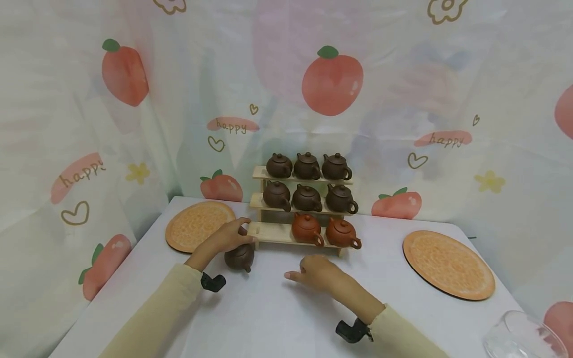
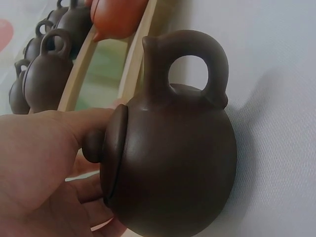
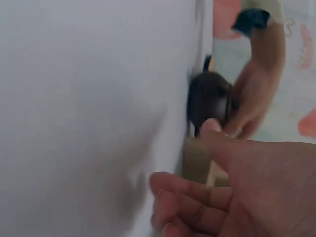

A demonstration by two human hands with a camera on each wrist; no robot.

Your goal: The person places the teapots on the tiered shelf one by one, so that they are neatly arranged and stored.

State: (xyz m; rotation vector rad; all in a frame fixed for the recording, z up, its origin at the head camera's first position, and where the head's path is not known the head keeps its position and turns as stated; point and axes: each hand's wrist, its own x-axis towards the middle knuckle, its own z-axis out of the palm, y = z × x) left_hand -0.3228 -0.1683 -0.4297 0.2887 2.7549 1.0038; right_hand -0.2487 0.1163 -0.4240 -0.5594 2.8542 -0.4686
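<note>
A dark brown teapot [image 1: 239, 257] is low over the white table, just off the left end of the wooden shelf [image 1: 270, 231]. My left hand [image 1: 229, 235] grips it from above, thumb and fingers about its far side by the lid. Seen from the left wrist, the teapot's loop handle [image 2: 217, 64] is free and its lid knob [image 2: 93, 145] sits against the hand; the spout side is hidden. My right hand [image 1: 320, 272] hovers in front of the shelf, fingers loosely curled, thumb out, holding nothing. Two red-brown teapots, one the middle teapot [image 1: 306, 228], stand on the lowest step.
Several dark teapots stand on the two upper steps, such as the top middle teapot [image 1: 307, 166]. Round orange mats lie at both sides, the left mat [image 1: 197, 226] and the right mat [image 1: 449, 266]. A clear glass bowl [image 1: 521, 338] is at the near right corner.
</note>
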